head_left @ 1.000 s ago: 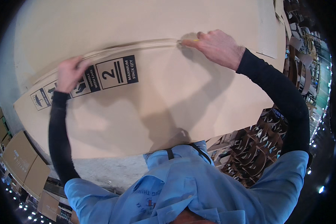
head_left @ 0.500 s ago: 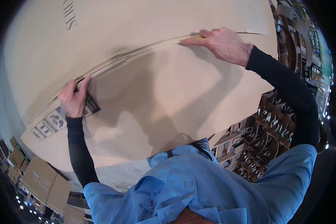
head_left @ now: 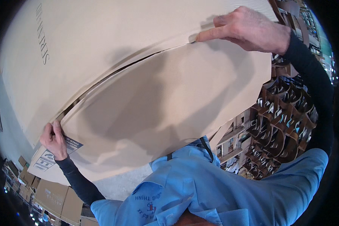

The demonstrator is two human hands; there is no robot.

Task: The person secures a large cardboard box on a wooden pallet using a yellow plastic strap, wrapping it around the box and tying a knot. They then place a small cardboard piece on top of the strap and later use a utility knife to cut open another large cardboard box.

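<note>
A large cardboard box [head_left: 90, 49] fills the view ahead of me, with a wide cardboard flap [head_left: 199, 94] spread on its near side. Between them runs a curved slit, dark and gaping from the left to the middle. My left hand [head_left: 54, 141] pinches the flap's edge at the slit's left end, beside a printed dark label. At the right end my right hand [head_left: 248, 30] lays its index finger along the seam, the other fingers curled under. Whatever those curled fingers hold is hidden. Shadows of my arms fall across the flap.
To the right stand racks [head_left: 278, 120] with many brown curved dividers and thin pieces in them. Brown cartons [head_left: 54, 197] are stacked at the lower left. Grey floor [head_left: 120, 182] shows below the flap's near edge.
My left hand has slid down and left along the edge; my right hand has moved up and right. The slit gapes wider, and the yellow bit at my right fingers no longer shows.
</note>
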